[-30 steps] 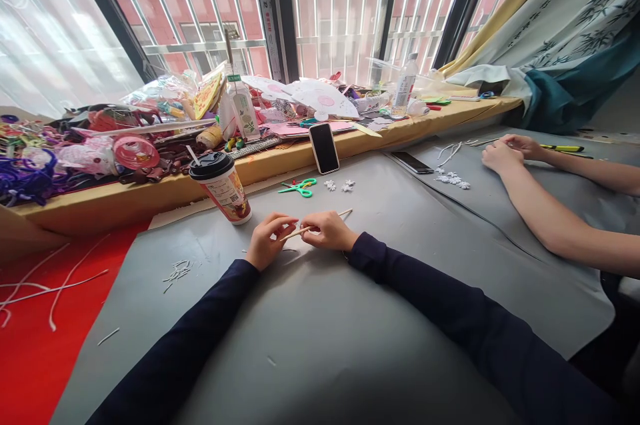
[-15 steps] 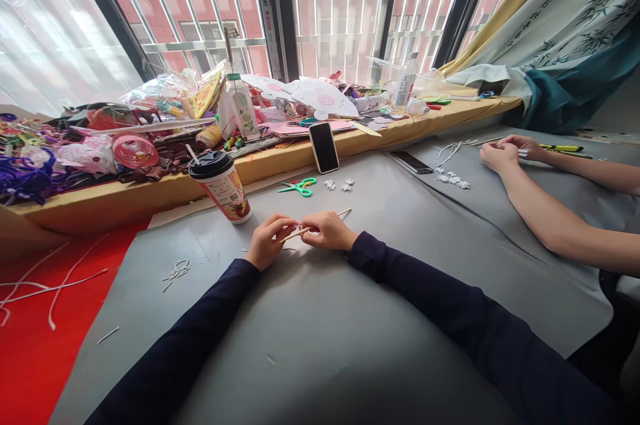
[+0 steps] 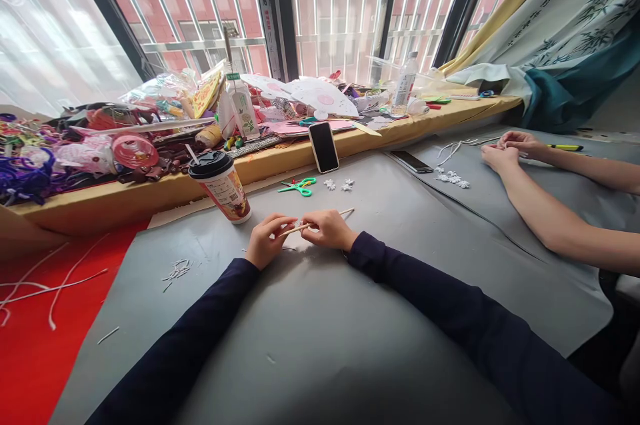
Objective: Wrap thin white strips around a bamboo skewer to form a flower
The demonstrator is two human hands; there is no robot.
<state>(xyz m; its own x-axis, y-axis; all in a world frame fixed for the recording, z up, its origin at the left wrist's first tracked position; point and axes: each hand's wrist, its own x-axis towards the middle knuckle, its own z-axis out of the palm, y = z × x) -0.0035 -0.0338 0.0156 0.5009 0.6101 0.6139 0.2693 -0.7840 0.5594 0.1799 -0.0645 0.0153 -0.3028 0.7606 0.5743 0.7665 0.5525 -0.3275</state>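
Observation:
A thin wooden stick (image 3: 299,228) lies slantwise across both hands, its far end jutting out past my right knuckles. My right hand (image 3: 331,228) is closed around it, fingers bent. Close beside it, my left hand (image 3: 270,237) pinches with thumb and fingertips at a small white piece (image 3: 298,222) near the stick, which the fingers mostly cover. The stick's near end rests by my left thumb. Beyond the hands lie green-handled scissors (image 3: 300,187) and two small white snowflake-like shapes (image 3: 347,184). A short dark strand (image 3: 289,249) lies beneath the hands.
A lidded paper cup (image 3: 223,188) stands left of the scissors. Several short white pieces (image 3: 177,270) lie on the grey tabletop (image 3: 320,332). One phone (image 3: 324,147) leans on the cluttered sill; another (image 3: 411,161) lies flat. At right, another person's hands (image 3: 507,152) work near white shapes (image 3: 453,178).
The stick has tilted slightly flatter, its near end a little higher, and its far end has shifted slightly right. My hands stay in nearly the same spot. The other person's fingers have moved slightly.

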